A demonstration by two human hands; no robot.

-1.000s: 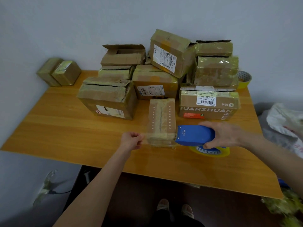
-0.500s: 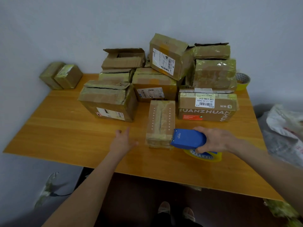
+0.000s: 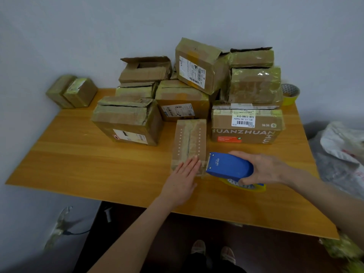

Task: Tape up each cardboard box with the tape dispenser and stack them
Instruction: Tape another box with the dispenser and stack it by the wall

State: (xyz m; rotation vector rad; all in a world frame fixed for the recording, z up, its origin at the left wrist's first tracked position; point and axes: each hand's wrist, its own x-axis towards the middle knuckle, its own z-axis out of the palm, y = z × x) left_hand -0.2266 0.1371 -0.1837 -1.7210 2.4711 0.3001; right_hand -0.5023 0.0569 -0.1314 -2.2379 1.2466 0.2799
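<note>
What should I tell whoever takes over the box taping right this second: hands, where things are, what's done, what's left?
Left hand: flat, fingers straight, pressing the near end of the narrow box.
Right hand: grips the blue tape dispenser, its nose at that box's near right corner.
Done: most boxes in the pile at the back look taped and are loosely heaped.
Left: finish this box and stack it; the open-flapped box at the back looks untaped.
</note>
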